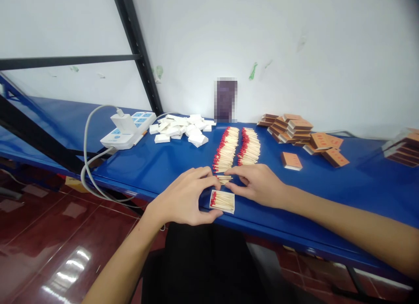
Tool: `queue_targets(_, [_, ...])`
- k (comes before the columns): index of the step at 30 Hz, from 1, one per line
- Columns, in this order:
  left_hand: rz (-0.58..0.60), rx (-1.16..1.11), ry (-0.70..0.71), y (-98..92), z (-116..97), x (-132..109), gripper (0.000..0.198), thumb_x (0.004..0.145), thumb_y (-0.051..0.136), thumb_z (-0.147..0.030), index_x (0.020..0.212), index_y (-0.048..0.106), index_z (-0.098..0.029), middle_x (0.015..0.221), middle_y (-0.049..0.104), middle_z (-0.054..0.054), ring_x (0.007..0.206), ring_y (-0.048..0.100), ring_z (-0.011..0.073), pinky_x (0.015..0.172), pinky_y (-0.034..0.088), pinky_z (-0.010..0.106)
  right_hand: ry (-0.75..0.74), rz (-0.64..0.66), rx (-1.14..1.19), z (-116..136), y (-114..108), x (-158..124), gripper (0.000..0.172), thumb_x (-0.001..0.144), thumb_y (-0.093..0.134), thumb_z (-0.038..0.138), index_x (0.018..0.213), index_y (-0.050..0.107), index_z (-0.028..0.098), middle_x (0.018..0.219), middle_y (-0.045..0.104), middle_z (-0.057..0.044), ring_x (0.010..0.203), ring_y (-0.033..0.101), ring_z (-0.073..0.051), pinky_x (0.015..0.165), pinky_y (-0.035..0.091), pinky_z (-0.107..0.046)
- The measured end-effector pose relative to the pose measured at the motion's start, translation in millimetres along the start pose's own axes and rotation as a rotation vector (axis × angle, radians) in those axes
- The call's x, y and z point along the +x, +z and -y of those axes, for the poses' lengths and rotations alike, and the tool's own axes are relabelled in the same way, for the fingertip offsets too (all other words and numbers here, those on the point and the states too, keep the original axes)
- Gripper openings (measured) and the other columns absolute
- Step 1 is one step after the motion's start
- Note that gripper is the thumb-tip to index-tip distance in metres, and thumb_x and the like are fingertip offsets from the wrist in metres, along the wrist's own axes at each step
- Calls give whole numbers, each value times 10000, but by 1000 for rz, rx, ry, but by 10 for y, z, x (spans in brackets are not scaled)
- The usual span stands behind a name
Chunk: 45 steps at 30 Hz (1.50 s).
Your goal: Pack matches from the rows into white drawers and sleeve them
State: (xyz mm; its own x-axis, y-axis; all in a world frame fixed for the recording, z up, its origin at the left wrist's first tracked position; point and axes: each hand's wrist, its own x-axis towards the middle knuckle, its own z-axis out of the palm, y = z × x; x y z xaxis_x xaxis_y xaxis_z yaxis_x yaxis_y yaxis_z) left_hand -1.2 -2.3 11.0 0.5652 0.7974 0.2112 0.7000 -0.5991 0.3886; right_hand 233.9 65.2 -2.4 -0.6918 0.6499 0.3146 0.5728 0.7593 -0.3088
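Note:
A white matchbox tray [222, 202] filled with red-headed matches lies near the blue table's front edge. My left hand [188, 197] curves around its left side, thumb by the near edge and fingertips by a small bunch of matches [224, 179] just beyond the tray. My right hand [258, 184] reaches that bunch from the right, with thumb and index finger apart at its right end. Two long rows of matches, a left row [226, 150] and a right row [249, 146], lie behind the hands, red heads to the left.
White empty-looking trays [183, 128] are heaped at the back left, beside a power strip [127, 131] with looping cables. Orange-brown matchbox sleeves [296, 129] are piled at the back right, and more stand at the far right [404, 149]. A black metal post [137, 50] rises at left.

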Motion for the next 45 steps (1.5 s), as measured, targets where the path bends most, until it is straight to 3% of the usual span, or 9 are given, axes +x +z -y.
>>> queue_targets(6, [-39, 14, 0, 23, 3, -6, 563, 776, 745, -456, 1261, 559, -238, 1145, 584, 51, 1084, 555, 275, 978, 454, 429, -17, 34, 36, -14, -7, 1, 222, 936, 625, 363, 1064, 753, 235, 605, 585, 35, 532, 514, -103, 561, 316, -219])
queue_targets(13, [-80, 9, 46, -2, -2, 24, 601, 751, 780, -438, 1278, 581, -228, 1295, 510, 95, 1195, 484, 297, 1039, 451, 439, -10, 72, 65, -28, -12, 4, 224, 942, 619, 352, 1078, 741, 222, 586, 540, 47, 512, 468, -96, 558, 300, -219])
queue_targets(22, [-83, -2, 72, -13, -8, 16, 569, 751, 799, -409, 1263, 610, -248, 1355, 545, 92, 1316, 431, 323, 1112, 414, 482, -15, 74, 65, -19, -20, 11, 236, 964, 582, 360, 1090, 725, 221, 594, 542, 43, 517, 468, -106, 564, 300, -224])
queue_targets(27, [-73, -18, 73, -4, 32, 15, 392, 773, 799, -435, 1109, 691, -264, 1431, 545, 72, 1423, 355, 351, 1152, 373, 517, -23, 73, 63, -32, -14, 8, 232, 962, 573, 328, 1101, 713, 205, 593, 544, 42, 514, 466, -111, 564, 297, -229])
queue_targets(38, [-63, -20, 72, 34, 83, 15, 455, 809, 769, -492, 1194, 678, -266, 1404, 595, 74, 1378, 448, 321, 1151, 372, 514, -18, 70, 65, -29, -7, 19, 237, 965, 573, 327, 1101, 715, 194, 611, 571, 34, 534, 489, -109, 574, 306, -224])
queue_targets(45, [-79, -29, 66, 9, 47, 27, 412, 792, 785, -466, 1130, 700, -246, 1323, 614, 88, 1313, 473, 321, 1104, 422, 483, -24, 80, 79, -30, -21, 21, 228, 988, 551, 324, 1079, 726, 210, 636, 614, 25, 545, 504, -108, 579, 307, -227])
